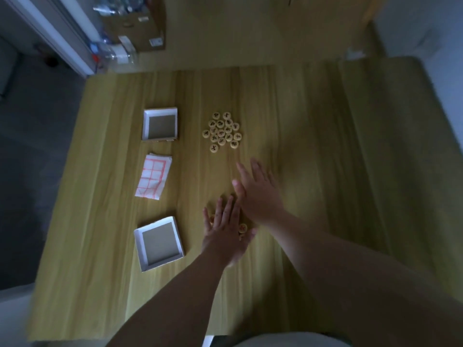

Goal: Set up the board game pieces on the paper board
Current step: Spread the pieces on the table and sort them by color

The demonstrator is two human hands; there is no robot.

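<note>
discs (221, 132) are sitting clustered ahead of you, seemingly light and hard, so you're wanting rim pinches. your left hand (223, 231) and right hand (255, 191) are spreading flat, gripping nothing; the flimsy paper board (153, 179) is lying folded leftward

desk (325, 146) pale wood-grain, smooth, low sheen; game pieces (222, 131) light wood discs, black marks; paper board (153, 178) thin white paper, red print, creased; far box tray (160, 111) and near box tray (140, 249) white card, grey matt inside; carton (140, 26) brown cardboard
</note>
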